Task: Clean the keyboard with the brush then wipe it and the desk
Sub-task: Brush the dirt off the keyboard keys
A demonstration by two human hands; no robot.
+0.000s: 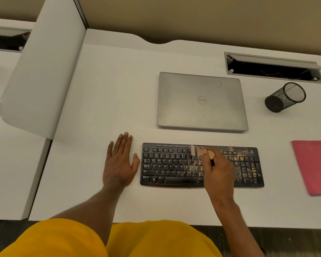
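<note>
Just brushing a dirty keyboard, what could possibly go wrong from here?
1. The left hand rests flat on the desk beside the keyboard, not on it, so strokes of the brush might push the keyboard around.
2. The tan grit on the keyboard's right half could be flicked onto the closed laptop behind or the pink cloth, dirtying them.

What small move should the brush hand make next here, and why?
Probably sweep the brush rightward over the keyboard: the right hand holds it near the middle, the left keys look clean, and tan crumbs cover the right keys.
</note>
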